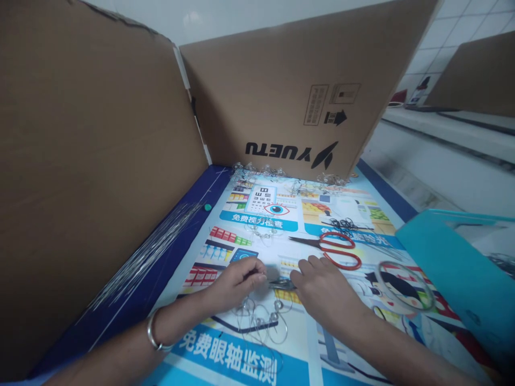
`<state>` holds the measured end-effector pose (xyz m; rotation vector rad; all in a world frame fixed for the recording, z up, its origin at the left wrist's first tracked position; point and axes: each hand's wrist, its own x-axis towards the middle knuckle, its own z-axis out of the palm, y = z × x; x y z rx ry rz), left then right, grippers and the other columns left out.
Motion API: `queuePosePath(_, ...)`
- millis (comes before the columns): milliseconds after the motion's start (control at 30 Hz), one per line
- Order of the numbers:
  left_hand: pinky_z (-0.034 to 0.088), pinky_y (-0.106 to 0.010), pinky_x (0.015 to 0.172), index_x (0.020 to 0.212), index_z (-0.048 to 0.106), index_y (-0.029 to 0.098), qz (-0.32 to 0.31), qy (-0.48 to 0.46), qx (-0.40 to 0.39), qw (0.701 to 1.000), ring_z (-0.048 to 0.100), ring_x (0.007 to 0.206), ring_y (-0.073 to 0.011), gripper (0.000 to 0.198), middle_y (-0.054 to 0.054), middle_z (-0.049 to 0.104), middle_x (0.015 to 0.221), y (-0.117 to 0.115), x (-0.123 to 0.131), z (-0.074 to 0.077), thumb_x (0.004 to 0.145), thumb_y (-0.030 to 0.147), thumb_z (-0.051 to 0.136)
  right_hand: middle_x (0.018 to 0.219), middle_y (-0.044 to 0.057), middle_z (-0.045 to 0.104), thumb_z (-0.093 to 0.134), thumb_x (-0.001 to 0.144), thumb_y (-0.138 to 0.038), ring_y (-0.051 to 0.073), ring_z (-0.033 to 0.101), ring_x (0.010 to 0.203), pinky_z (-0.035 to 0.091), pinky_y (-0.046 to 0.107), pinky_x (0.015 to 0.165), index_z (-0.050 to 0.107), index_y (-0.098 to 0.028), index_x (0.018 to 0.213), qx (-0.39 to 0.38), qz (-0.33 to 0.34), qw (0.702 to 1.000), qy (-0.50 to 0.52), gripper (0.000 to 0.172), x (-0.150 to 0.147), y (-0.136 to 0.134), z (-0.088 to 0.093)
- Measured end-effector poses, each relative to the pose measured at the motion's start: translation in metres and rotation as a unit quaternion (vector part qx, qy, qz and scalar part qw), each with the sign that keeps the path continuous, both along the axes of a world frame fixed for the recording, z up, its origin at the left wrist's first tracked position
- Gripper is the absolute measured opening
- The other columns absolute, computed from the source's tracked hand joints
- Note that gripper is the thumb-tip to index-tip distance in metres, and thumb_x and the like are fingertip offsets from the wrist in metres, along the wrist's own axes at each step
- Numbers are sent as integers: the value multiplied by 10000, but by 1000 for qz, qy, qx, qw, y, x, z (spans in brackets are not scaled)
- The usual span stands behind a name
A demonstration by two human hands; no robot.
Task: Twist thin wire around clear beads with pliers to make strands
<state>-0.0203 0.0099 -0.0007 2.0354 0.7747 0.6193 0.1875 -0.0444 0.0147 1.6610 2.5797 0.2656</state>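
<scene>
My left hand (237,281) is closed in a pinch, with thin beaded wire (277,306) looping just below it. The exact bit between its fingertips is too small to make out. In my right hand (324,287) is a pair of small pliers (282,284), its jaws pointing left toward my left fingertips. The pliers' handles are hidden in the fist. Clear round beads sit along the wire loops, which spread over the printed mat (225,348). Beyond my right hand lie red-handled scissors (340,249), blades pointing left.
Straight wires (148,257) lie in a bundle at left. A clear ring-shaped roll (428,295) and a teal box (454,268) are at right. Dark wire coils (341,224) lie behind the scissors. Cardboard panels (281,96) wall the back and left. Beaded wire pieces (257,170) line the back.
</scene>
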Motion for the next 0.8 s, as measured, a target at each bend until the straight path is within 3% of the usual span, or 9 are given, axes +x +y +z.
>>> queuePosePath(500,393,-255,680,756,554,165,-68,8,142,987,497,714,-139,194,-23,578,717,4,0,-4,878,217,413,724,55,562,561,754,-139,199,469,746,248,324,644,595,-183,705,-2,32,999,19,75,7,1,0)
queuePosePath(800,399,-225,617,723,562,160,40,14,102,994,517,675,-126,139,-6,567,690,2,2,-3,826,172,470,750,32,599,541,788,-252,187,521,747,290,283,622,606,-196,725,-101,-32,990,97,106,11,-5,15)
